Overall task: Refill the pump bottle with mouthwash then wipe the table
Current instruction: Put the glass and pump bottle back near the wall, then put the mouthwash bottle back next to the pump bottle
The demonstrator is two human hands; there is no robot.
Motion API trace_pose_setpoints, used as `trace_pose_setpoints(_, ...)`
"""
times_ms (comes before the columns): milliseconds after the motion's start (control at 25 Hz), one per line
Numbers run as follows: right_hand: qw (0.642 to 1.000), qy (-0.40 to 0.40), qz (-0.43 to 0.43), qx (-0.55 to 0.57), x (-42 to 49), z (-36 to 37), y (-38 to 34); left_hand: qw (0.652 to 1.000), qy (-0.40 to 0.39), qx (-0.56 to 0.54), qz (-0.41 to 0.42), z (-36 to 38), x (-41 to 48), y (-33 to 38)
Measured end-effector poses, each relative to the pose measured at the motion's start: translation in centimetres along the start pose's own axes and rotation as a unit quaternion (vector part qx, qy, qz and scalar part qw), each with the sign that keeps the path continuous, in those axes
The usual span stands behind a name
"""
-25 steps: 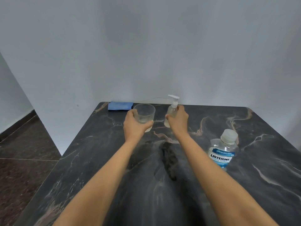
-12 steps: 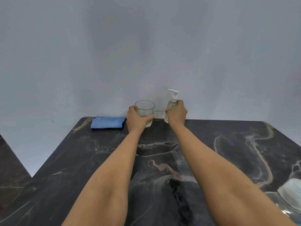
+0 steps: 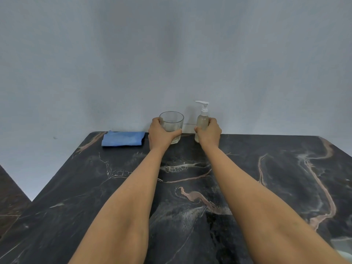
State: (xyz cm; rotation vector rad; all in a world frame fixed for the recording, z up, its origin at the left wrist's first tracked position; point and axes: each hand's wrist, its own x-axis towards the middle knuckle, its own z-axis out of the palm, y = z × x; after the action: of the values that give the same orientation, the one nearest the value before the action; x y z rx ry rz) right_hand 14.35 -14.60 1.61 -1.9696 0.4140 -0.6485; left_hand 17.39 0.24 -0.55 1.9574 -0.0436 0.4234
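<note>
Glass is what the left hand (image 3: 161, 136) holds: its fingers wrap the 9 o'clock side of a short clear tumbler (image 3: 171, 123) while the thumb curls across the lower part of the near face, leaving the rim free above the knuckles. The tumbler is upright, and its base sits low at the tabletop; whether it touches the surface cannot be told. At 3 o'clock from it, with a gap between them, the right hand (image 3: 209, 132) closes around the pump bottle (image 3: 202, 121), thumb curled across the near side and fingers round the 3 o'clock side. This bottle also stands upright, with a pale translucent body and a white pump head whose nozzle points toward 9 o'clock. Both bare forearms stretch straight out from 6 o'clock, well apart at the elbows and closer together at the wrists. Tumbler and bottle are at the 12 o'clock edge of the table (image 3: 266, 168), a dark marble-patterned slab with tan and white veins. At 9 o'clock from the left hand, just beside it and against the same far edge, lies a folded blue cloth (image 3: 123, 138). Behind everything at 12 o'clock rises a plain grey-blue wall (image 3: 171, 54). Dark floor (image 3: 9, 197) shows past the table's 8 o'clock corner.
</note>
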Motion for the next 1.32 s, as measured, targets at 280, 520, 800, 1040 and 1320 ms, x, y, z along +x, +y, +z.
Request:
trace_pose_setpoints(280,0.999,-0.019,0.026,-0.023,-0.8,-0.5,-0.1,1.0,-0.012,-0.018,-0.006,-0.2,-0.9,0.4)
trace_pose_setpoints(520,0.999,-0.015,0.035,-0.03,-5.3,-3.4,-3.4,1.0,-0.019,0.015,-0.008,-2.1,-4.0,3.9)
trace_pose_setpoints(800,0.997,-0.061,-0.054,-0.012,-14.0,-10.3,-9.3,0.999,-0.039,0.008,0.002,-7.7,-12.8,9.3)
trace_pose_setpoints(1040,0.993,-0.08,-0.074,0.033,-24.5,-17.2,-8.8,0.996,-0.073,0.046,0.019,-12.2,-24.0,10.6)
trace_pose_setpoints(1320,0.994,-0.025,-0.094,0.049,-33.1,-23.1,-2.2,0.99,-0.099,0.084,0.046,-13.0,-33.3,9.5)
